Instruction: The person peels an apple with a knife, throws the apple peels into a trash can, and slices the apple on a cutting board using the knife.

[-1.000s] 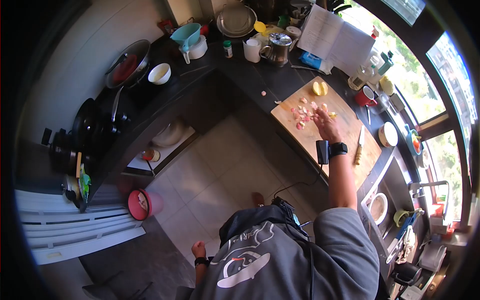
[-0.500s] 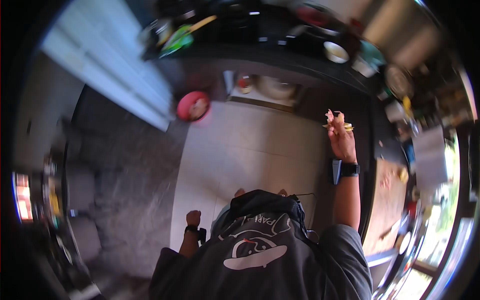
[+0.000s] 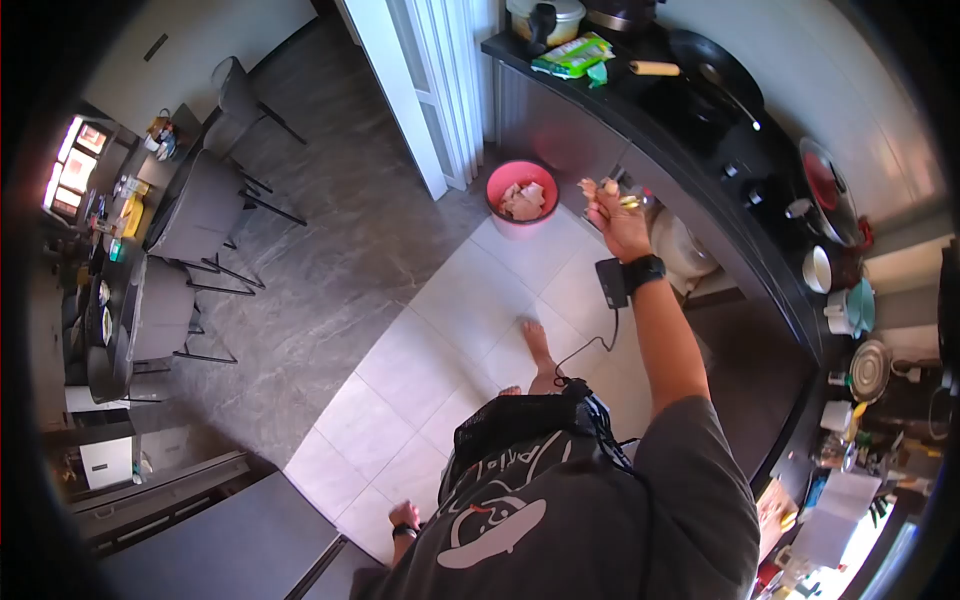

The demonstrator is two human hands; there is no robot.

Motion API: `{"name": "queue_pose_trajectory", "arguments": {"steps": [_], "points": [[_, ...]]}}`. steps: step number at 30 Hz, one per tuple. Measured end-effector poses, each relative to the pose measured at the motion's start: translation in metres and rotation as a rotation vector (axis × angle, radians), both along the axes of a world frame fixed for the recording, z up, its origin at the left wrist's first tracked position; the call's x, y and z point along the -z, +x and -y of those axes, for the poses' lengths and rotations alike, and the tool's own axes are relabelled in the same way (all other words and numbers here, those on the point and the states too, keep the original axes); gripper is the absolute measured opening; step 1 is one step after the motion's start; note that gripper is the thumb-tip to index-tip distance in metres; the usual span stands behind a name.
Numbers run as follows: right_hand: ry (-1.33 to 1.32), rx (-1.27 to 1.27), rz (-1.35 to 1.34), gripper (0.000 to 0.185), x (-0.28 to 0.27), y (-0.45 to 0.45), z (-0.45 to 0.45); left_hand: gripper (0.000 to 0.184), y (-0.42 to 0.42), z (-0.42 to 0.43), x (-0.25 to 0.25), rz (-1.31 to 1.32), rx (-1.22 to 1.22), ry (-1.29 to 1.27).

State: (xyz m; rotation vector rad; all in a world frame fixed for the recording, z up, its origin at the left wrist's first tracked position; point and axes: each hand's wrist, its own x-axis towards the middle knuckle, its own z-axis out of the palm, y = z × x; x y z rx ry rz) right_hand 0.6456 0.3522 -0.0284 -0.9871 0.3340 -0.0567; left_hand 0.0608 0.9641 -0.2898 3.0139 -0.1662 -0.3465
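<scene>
My right hand (image 3: 622, 222) is held out in front of the lower cabinets, its fingers curled round small pale and yellowish scraps. Just to its left on the floor stands a pink bin (image 3: 522, 224) with crumpled pale stuff inside; hand and bin are apart. My left hand (image 3: 404, 515) hangs low beside my body over the tiles, away from any object. Its fingers look curled in, with nothing seen in them. At the lower right edge, part of the wooden cutting board (image 3: 772, 512) shows on the counter.
A dark counter (image 3: 640, 125) curves along the right, bearing a green packet (image 3: 575, 57), pans and a white bowl (image 3: 817, 269). White folding door panels (image 3: 440, 90) stand behind the bin. Grey chairs (image 3: 200, 215) line a table at left. One bare foot (image 3: 535, 335) is on the tiles.
My view has turned left from the cutting board to the bin. My right hand has left the board, taken up scraps and moved near the bin. My left hand still hangs by my side.
</scene>
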Motion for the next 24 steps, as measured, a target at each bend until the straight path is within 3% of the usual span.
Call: {"name": "queue_pose_trajectory", "arguments": {"steps": [5, 7, 9, 11, 12, 13, 15, 16, 17, 18, 19, 20, 21, 22, 23, 24], "points": [[-0.109, 0.124, -0.121, 0.008, 0.031, 0.101, -0.026, 0.026, -0.021, 0.081, -0.019, -0.22, -0.329, -0.138], [-0.472, 0.053, -0.208, 0.009, 0.079, 0.149, -0.021, 0.025, -0.01, 0.11, -0.026, -0.223, -0.395, -0.17], [-0.85, 0.047, -0.191, 0.017, 0.173, 0.212, 0.002, 0.025, 0.011, 0.134, -0.031, -0.205, -0.435, -0.185], [-1.356, 0.057, -0.178, 0.031, 0.15, 0.217, -0.008, 0.025, 0.027, 0.147, -0.034, -0.172, -0.401, -0.165], [-1.022, -0.208, -0.222, 0.04, 0.174, 0.247, -0.005, 0.025, 0.036, 0.15, -0.036, -0.149, -0.368, -0.145], [-0.913, -0.262, -0.298, 0.041, 0.2, 0.259, 0.004, 0.025, 0.042, 0.154, -0.038, -0.119, -0.32, -0.105], [-0.709, -0.354, -0.465, 0.042, 0.107, 0.246, -0.022, 0.025, 0.053, 0.156, -0.039, -0.067, -0.246, -0.055], [-0.763, -0.433, -0.541, 0.039, 0.126, 0.267, -0.015, 0.024, 0.056, 0.156, -0.038, -0.054, -0.229, -0.026], [-0.815, -0.52, -0.612, 0.037, 0.147, 0.289, -0.008, 0.025, 0.059, 0.156, -0.035, -0.166, -0.539, -0.29], [-1.413, -0.551, -0.227, 0.033, 0.195, 0.31, 0.003, 0.025, 0.062, 0.156, -0.032, -0.199, -0.878, -0.529], [-1.966, -0.54, 0.231, 0.031, 0.176, 0.307, -0.002, 0.025, 0.067, 0.157, -0.035, -0.331, -1.522, -1.042], [-1.614, -0.39, -0.061, 0.023, 0.142, 0.295, -0.008, 0.025, 0.072, 0.156, -0.038, -0.337, -1.519, -1.035], [-1.612, -0.383, -0.069, 0.023, 0.129, 0.294, -0.006, 0.026, 0.081, 0.153, -0.038, -0.387, -1.329, -0.864], [-1.355, -0.395, -0.131, 0.021, 0.121, 0.292, -0.003, 0.027, 0.093, 0.15, -0.041, -0.429, -1.134, -0.695], [-1.097, -0.396, -0.186, 0.024, 0.117, 0.288, 0.003, 0.027, 0.098, 0.143, -0.037, -0.432, -1.119, -0.692], [-1.098, -0.378, -0.191, 0.024, 0.122, 0.283, 0.009, 0.025, 0.106, 0.135, -0.029, -0.405, -1.03, -0.702]]}}
